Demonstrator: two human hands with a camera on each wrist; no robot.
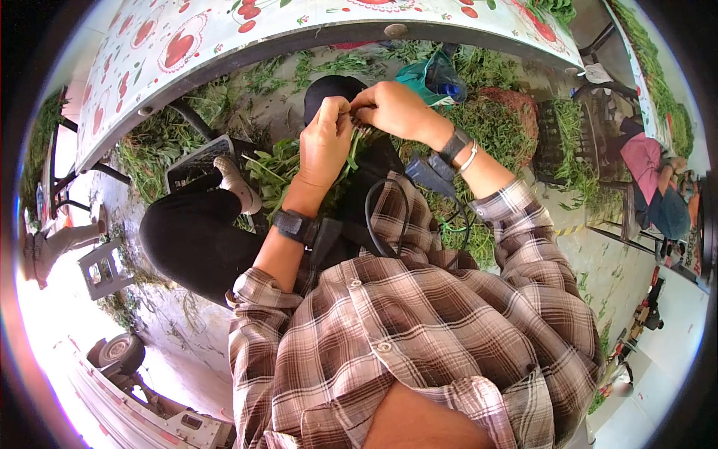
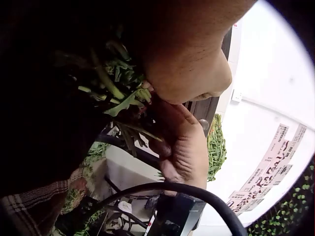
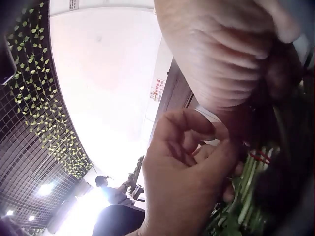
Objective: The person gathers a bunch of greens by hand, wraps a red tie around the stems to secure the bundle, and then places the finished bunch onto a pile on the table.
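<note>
A bunch of leafy greens [image 1: 280,172] lies across the person's lap, its cut stems [image 3: 249,184] beside the fingertips of both hands. A thin red band [image 3: 261,157] crosses these stems in the right wrist view. The left hand [image 1: 325,142] [image 2: 189,64] [image 3: 182,172] has curled fingers and grips the bunch near the stem ends. Meeting it from the other side, the right hand [image 1: 396,111] [image 2: 184,152] [image 3: 221,54] pinches at the same spot, its fingertips partly hidden in shadow.
A table with a fruit-patterned cover [image 1: 178,52] stands in front. Loose greens [image 1: 479,135] cover the floor around a dark crate [image 1: 198,165] and a teal bag [image 1: 419,78]. Black cables [image 1: 372,217] hang by the forearms. Another person [image 1: 658,187] sits at the right.
</note>
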